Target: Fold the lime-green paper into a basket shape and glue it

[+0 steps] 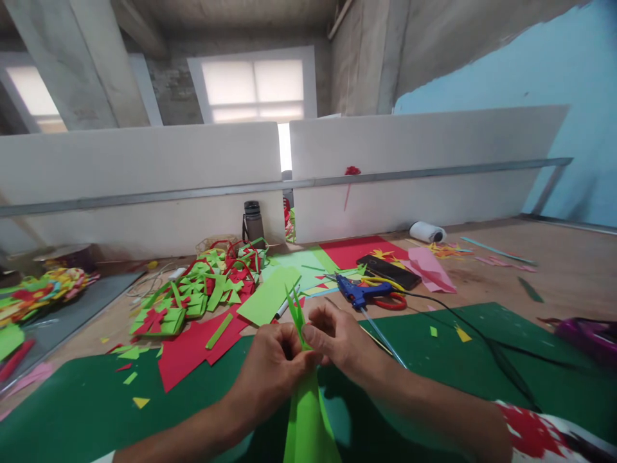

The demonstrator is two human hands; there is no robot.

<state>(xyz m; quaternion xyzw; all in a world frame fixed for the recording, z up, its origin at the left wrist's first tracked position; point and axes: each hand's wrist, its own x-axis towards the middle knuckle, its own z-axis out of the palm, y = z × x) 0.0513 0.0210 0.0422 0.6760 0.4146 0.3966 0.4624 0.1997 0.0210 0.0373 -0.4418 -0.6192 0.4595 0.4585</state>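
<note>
Both my hands meet over the dark green sheet (87,405) at the table's front. My left hand (272,370) and my right hand (335,341) are closed, pinching the same light green paper piece (306,418). Its wide part hangs down toward me. Thin pointed strips of it stick up between my fingers. A light green flat sheet (267,296) lies just beyond my hands, on red paper (193,350).
A blue glue gun (359,292) with a black cord, red-handled scissors (390,301) and a black phone (388,270) lie behind my right hand. A heap of green-and-red paper pieces (202,289) sits left of centre. A dark bottle (253,222) stands by white partition boards (144,173).
</note>
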